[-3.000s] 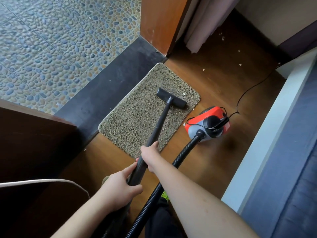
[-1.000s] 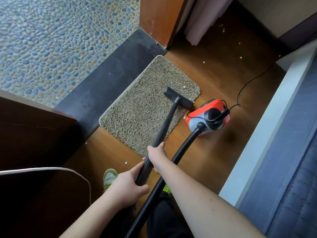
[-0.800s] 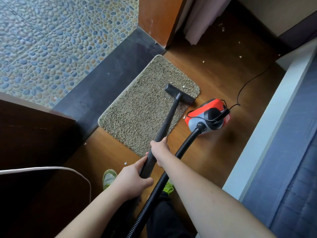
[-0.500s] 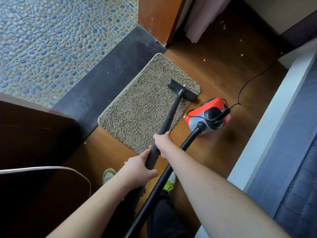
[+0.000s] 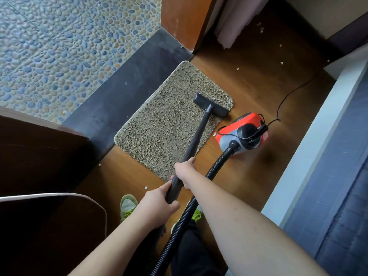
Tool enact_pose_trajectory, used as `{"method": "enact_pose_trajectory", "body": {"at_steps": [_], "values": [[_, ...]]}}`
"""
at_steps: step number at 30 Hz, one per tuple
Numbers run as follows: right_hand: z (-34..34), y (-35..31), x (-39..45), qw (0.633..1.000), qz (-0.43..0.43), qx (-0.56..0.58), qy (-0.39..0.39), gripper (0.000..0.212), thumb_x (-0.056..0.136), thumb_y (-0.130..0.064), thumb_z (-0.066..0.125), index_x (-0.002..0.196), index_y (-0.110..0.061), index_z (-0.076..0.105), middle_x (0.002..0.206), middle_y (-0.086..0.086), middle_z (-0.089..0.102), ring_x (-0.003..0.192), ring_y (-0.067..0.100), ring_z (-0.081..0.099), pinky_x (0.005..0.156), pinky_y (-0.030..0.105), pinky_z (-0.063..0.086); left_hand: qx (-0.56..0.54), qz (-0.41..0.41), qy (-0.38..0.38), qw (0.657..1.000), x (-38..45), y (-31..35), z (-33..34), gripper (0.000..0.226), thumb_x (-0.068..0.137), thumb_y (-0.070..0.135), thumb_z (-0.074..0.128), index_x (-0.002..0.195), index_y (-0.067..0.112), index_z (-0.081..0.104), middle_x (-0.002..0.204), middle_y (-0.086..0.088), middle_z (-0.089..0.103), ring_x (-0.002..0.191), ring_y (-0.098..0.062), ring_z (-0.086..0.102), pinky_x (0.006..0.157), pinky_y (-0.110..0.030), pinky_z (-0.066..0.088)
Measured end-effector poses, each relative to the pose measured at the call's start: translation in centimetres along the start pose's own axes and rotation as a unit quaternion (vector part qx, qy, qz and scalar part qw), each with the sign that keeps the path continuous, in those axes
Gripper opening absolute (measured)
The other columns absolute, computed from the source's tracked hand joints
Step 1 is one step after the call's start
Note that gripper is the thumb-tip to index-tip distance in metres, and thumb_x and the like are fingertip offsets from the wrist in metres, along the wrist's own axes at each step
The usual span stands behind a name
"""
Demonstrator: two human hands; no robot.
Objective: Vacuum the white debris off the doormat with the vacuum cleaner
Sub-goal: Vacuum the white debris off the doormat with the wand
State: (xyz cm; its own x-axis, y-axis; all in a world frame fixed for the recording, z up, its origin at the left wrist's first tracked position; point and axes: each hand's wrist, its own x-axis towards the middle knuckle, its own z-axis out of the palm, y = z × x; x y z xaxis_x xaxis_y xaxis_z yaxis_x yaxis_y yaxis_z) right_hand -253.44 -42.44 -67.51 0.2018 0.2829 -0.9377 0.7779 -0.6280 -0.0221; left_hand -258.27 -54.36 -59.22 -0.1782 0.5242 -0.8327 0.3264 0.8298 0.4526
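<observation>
Two hands on the wand: left hand wraps the near end, right hand clamps it further up, fingers of both clenched round the tube. Near to far: green-laced shoes on wood floor, one white fleck on the floor just short of the doormat. Mat pile looks mostly clear of white bits; hard to tell small flecks from the fibre. Nozzle head sits at the far right corner of the mat, one white scrap touching its far edge. Judged nearly done: that corner scrap left. Another fleck off the mat edge, beside the red vacuum cleaner. Hose crosses under the right arm, possible snag. Cord trails off beyond; more flecks on far floor near the curtain.
</observation>
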Motion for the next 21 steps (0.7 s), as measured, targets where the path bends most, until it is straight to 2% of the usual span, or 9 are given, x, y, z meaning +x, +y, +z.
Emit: {"method": "enact_pose_trajectory", "body": {"at_steps": [1, 4, 6, 8, 10, 12, 16, 19, 21], "values": [[0.1, 0.1, -0.1, 1.000, -0.001, 0.004, -0.002, 0.071, 0.101, -0.026, 0.043, 0.155, -0.025, -0.003, 0.114, 0.008, 0.062, 0.096, 0.024, 0.059, 0.091, 0.039, 0.050, 0.005, 0.002, -0.001, 1.000, -0.2, -0.1, -0.1, 0.068, 0.087, 0.032, 0.059, 0.149, 0.041, 0.033, 0.089, 0.008, 0.058, 0.070, -0.008, 0.056, 0.050, -0.004, 0.036], [0.3, 0.4, -0.6, 1.000, -0.008, 0.025, -0.007, 0.063, 0.103, -0.027, 0.040, 0.153, -0.023, 0.002, 0.086, 0.004, 0.060, 0.067, 0.017, 0.054, 0.072, 0.033, 0.048, 0.015, 0.001, -0.003, 1.000, -0.5, -0.3, -0.4, 0.065, 0.088, 0.032, 0.058, 0.148, 0.040, 0.036, 0.089, 0.007, 0.059, 0.077, -0.011, 0.056, 0.058, -0.012, 0.038], [0.5, 0.5, -0.9, 0.999, -0.008, 0.035, -0.010, 0.063, 0.103, -0.027, 0.041, 0.153, -0.025, 0.003, 0.091, 0.005, 0.064, 0.059, 0.013, 0.052, 0.056, 0.028, 0.043, 0.018, -0.003, -0.002, 1.000, -0.6, -0.6, -0.5, 0.067, 0.087, 0.034, 0.058, 0.149, 0.040, 0.034, 0.092, 0.007, 0.060, 0.078, -0.010, 0.056, 0.066, -0.013, 0.038], [0.9, 0.5, -0.8, 0.999, -0.004, 0.043, -0.014, 0.065, 0.102, -0.028, 0.042, 0.154, -0.027, 0.002, 0.101, 0.006, 0.069, 0.059, 0.013, 0.056, 0.050, 0.026, 0.040, 0.017, -0.006, -0.002, 1.000, -0.8, -0.7, -0.6, 0.068, 0.087, 0.035, 0.058, 0.149, 0.040, 0.033, 0.094, 0.006, 0.061, 0.078, -0.010, 0.058, 0.067, -0.013, 0.039], [1.3, 0.6, -0.3, 0.998, -0.004, 0.057, -0.010, 0.068, 0.100, -0.027, 0.043, 0.153, -0.029, 0.001, 0.109, 0.007, 0.069, 0.064, 0.015, 0.062, 0.057, 0.028, 0.047, 0.018, -0.004, -0.003, 1.000, -0.9, -0.9, -0.7, 0.068, 0.087, 0.035, 0.058, 0.149, 0.040, 0.033, 0.094, 0.005, 0.063, 0.079, -0.011, 0.059, 0.067, -0.014, 0.040], [1.4, 0.6, 0.1, 0.997, -0.007, 0.073, -0.013, 0.071, 0.100, -0.026, 0.044, 0.154, -0.031, -0.002, 0.114, 0.009, 0.068, 0.064, 0.016, 0.064, 0.057, 0.028, 0.049, 0.017, -0.003, -0.005, 1.000, -1.1, -0.8, -0.9, 0.068, 0.086, 0.035, 0.058, 0.149, 0.040, 0.033, 0.091, 0.006, 0.063, 0.077, -0.010, 0.061, 0.064, -0.014, 0.041], [0.7, 0.8, 0.3, 0.996, -0.022, 0.090, -0.015, 0.069, 0.099, -0.024, 0.045, 0.154, -0.027, 0.003, 0.108, 0.009, 0.065, 0.061, 0.015, 0.063, 0.059, 0.030, 0.053, 0.007, 0.005, -0.018, 1.000, -1.4, -0.1, -1.3, 0.067, 0.087, 0.036, 0.056, 0.149, 0.040, 0.032, 0.082, 0.008, 0.062, 0.067, -0.004, 0.058, 0.053, -0.004, 0.037], [0.1, 0.5, 0.3, 0.994, -0.048, 0.100, -0.012, 0.071, 0.092, -0.024, 0.052, 0.151, -0.022, 0.013, 0.115, 0.008, 0.057, 0.081, 0.024, 0.066, 0.082, 0.042, 0.057, -0.002, 0.009, -0.027, 1.000, -1.5, 1.4, -1.6, 0.067, 0.089, 0.035, 0.054, 0.150, 0.039, 0.029, 0.088, 0.009, 0.060, 0.064, -0.003, 0.055, 0.054, -0.003, 0.037], [-0.8, 0.1, 0.7, 0.995, -0.057, 0.087, -0.009, 0.068, 0.085, -0.025, 0.054, 0.144, -0.019, 0.020, 0.117, 0.011, 0.055, 0.095, 0.032, 0.064, 0.092, 0.048, 0.053, -0.028, 0.019, -0.039, 0.999, -1.3, 2.7, -1.8, 0.070, 0.088, 0.034, 0.053, 0.153, 0.037, 0.026, 0.096, 0.005, 0.063, 0.065, -0.005, 0.057, 0.062, -0.011, 0.044]]}}
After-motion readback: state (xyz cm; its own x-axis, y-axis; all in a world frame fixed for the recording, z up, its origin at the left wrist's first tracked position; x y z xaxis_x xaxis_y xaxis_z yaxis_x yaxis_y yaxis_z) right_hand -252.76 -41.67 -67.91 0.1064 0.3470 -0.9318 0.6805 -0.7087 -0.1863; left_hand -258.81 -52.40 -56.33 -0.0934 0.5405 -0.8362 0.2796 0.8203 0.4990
